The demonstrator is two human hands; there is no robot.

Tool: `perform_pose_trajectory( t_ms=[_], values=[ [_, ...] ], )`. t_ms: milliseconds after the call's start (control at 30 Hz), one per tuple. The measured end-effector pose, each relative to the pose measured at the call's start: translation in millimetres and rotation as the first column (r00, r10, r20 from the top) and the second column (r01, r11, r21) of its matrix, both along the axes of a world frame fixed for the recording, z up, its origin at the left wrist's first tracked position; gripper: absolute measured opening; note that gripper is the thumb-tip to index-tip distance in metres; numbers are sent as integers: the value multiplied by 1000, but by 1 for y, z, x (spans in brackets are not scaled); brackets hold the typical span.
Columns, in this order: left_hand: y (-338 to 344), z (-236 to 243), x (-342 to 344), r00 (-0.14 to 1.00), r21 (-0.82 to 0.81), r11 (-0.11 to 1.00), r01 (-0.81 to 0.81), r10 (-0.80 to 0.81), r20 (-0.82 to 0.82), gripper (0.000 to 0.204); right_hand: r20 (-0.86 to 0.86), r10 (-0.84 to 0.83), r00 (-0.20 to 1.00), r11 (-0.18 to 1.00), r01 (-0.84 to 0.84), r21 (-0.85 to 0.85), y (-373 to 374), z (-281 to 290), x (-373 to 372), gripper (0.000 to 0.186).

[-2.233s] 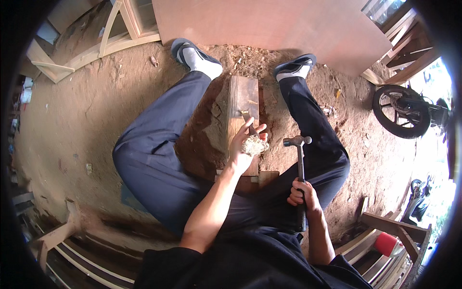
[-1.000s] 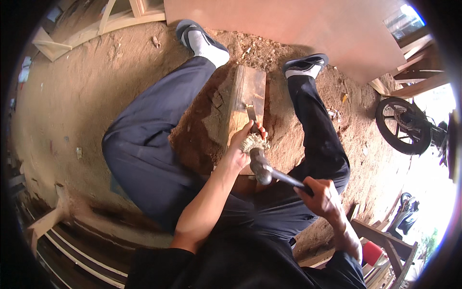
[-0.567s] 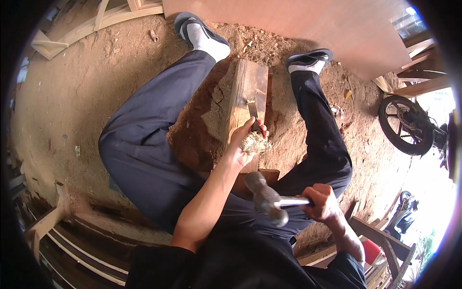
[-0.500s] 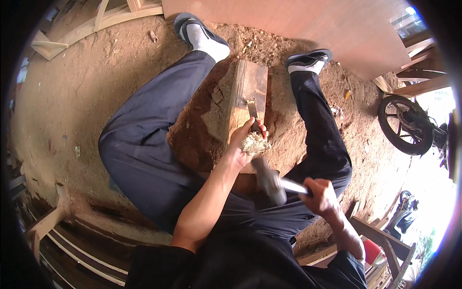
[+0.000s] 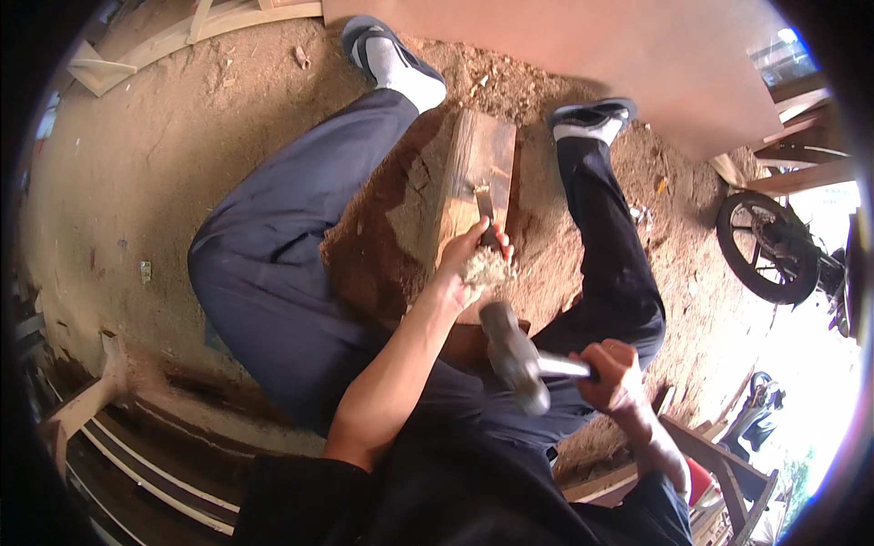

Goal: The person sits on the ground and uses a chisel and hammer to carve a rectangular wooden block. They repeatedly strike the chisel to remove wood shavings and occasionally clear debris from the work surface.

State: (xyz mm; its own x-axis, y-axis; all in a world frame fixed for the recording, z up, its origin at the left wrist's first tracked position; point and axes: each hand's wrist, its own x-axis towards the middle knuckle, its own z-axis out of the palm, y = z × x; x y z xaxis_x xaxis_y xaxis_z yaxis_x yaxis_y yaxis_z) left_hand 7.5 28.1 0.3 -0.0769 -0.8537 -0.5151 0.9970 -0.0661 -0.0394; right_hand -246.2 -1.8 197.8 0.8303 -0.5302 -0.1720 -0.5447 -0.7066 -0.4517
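Note:
A weathered wooden beam (image 5: 477,136) lies on the dirt ground between my legs. My left hand (image 5: 455,266) is closed around a chisel (image 5: 484,205), whose tip is against the beam's upper face amid small shavings; its handle end (image 5: 487,269) is frayed and pale like a brush. My right hand (image 5: 608,373) grips a hammer by its shaft, with the metal head (image 5: 517,358) tilted leftward just below the chisel's handle end, apparently not touching it. The head is slightly blurred.
A large reddish plywood sheet (image 5: 583,45) is beyond my feet. Light wooden frames (image 5: 164,50) stand at upper left. A motorbike wheel (image 5: 765,246) is at the right. Slatted timber pieces (image 5: 155,464) fill the lower left, and a wooden frame with a red object (image 5: 699,480) is at lower right.
The hammer has moved from upright at the right to slanting leftward, swinging near the chisel's end; in the last half second its head dropped slightly. My left hand still holds the chisel on the beam.

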Motion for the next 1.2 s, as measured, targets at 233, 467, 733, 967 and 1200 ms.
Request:
perform_pose_trajectory(
  t_ms=[233,467,733,967,1200],
  values=[
    [2,33,3,967,161,981,105,-139,216,25,-59,-27,998,999,25,-41,-5,0,13,23],
    [-1,-4,-5,993,-9,999,47,-46,108,28,-187,-158,970,987,157,-24,-3,-6,11,23],
    [0,4,-10,990,21,1000,6,-9,138,26,-176,-127,976,992,123,-33,0,-22,1,22],
    [-4,-14,-10,994,-41,999,-10,15,106,28,-74,-157,985,988,157,-2,19,-24,2,15],
    [-5,-14,-15,999,26,1000,-17,16,41,30,-72,-53,996,995,46,-93,16,-16,4,16]
  ],
)
